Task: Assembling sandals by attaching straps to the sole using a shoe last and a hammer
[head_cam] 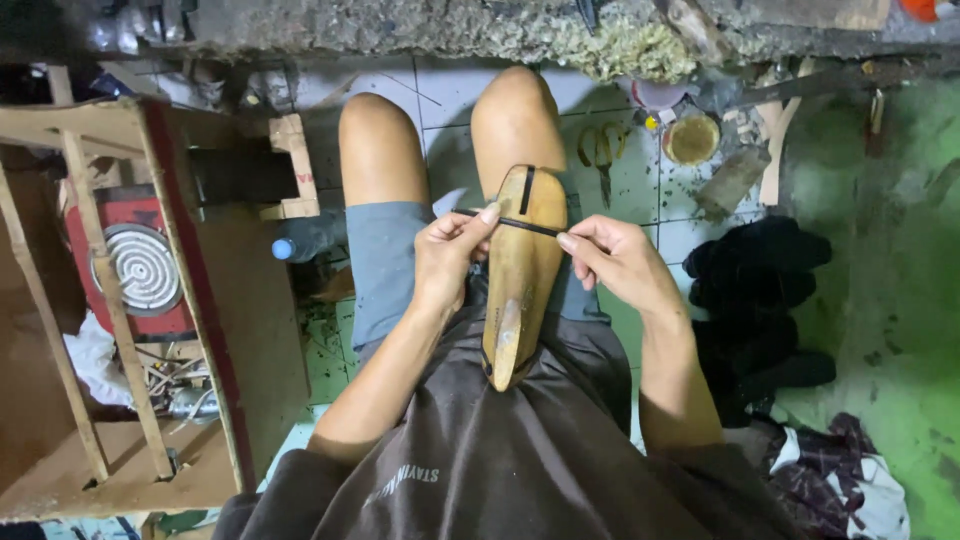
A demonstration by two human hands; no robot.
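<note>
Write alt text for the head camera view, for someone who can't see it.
Seen from above, a seated person's left hand and right hand stretch a thin black strap across a wooden shoe last resting on their lap. Scissors lie on the tiled floor beyond.

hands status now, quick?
Left hand: closed, pinching one end of the black strap across the wooden shoe last.
Right hand: closed, pinching its other end.

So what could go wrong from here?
1. The strap is only pinched at its ends by the left hand and right hand; it could slip off the last.
2. The last just rests on the lap, unclamped; it may roll or slide.
3. Scissors lie open on the floor by the knee.
</note>
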